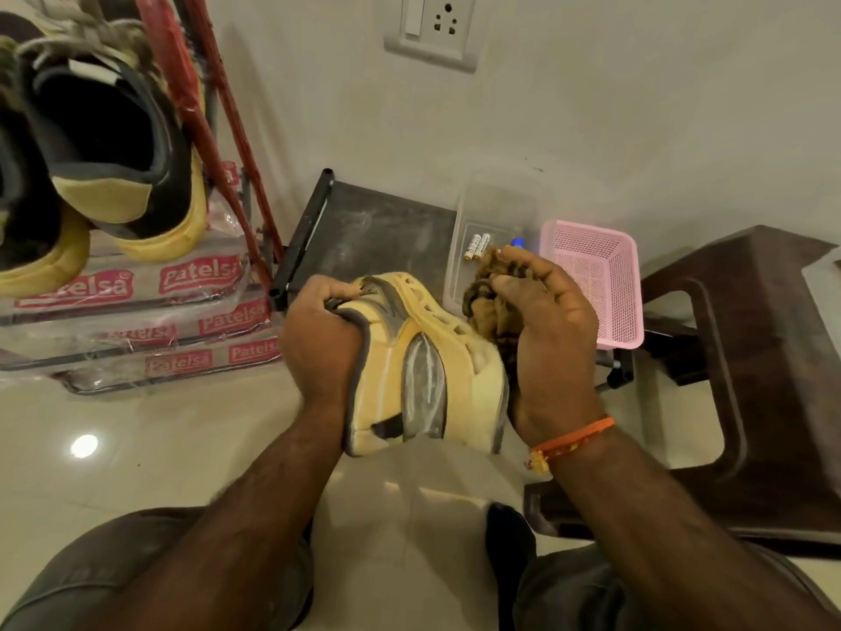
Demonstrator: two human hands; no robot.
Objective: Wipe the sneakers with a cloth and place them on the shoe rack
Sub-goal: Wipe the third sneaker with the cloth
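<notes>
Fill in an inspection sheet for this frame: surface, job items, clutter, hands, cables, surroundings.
Surface: glossy pale tiled floor.
Job's things: cream-yellow and grey sneaker held sole to the right; crumpled brown cloth against its sole; two matching sneakers on the plastic-wrapped shoe rack.
Clutter: clear plastic box with batteries; pink mesh plastic basket; dark brown plastic stool.
Grip: left hand holds the sneaker's collar; right hand holds the cloth.
Cables: nothing seen.
Surroundings: white wall with socket plate; red metal frame.
</notes>
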